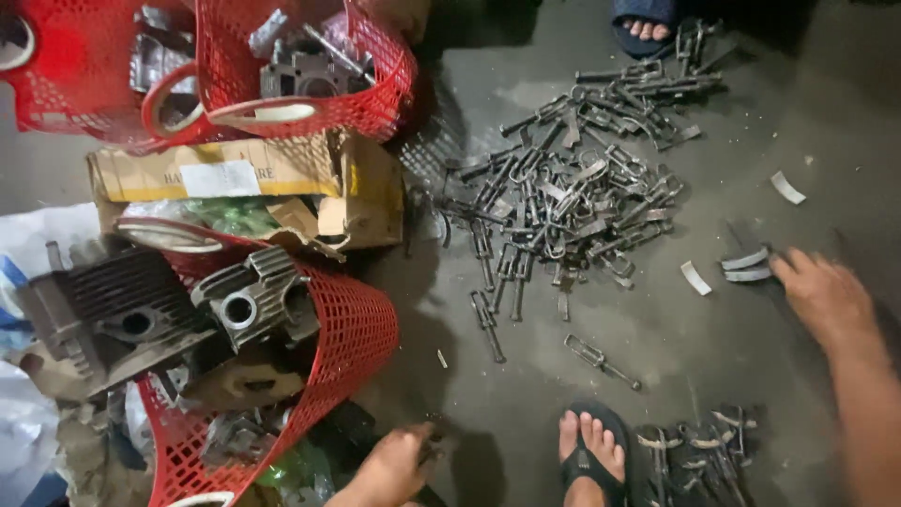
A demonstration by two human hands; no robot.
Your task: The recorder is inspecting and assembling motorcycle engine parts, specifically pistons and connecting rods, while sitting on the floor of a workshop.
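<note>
Two curved grey metal shells lie stacked on the dark floor, touching each other, thin and pale along their edges. Their long axis runs nearly level across the view, tipped slightly up toward the right. A third shell lies just beside them to the left, slanting the other way, and a fourth sits well apart, farther up.

The right hand comes in from the lower right, forearm stretched along the floor's right side. It rests palm down, open, with its fingertips at the stacked shells; whether they quite touch is unclear.

The left hand is low at the bottom edge, beside a red basket of engine parts. Its fingers curl around something small and dark, too blurred to name.

A heap of dark metal forks spreads over the middle of the floor. A sandalled foot stands near the bottom edge, beside a bundle of forks.
</note>
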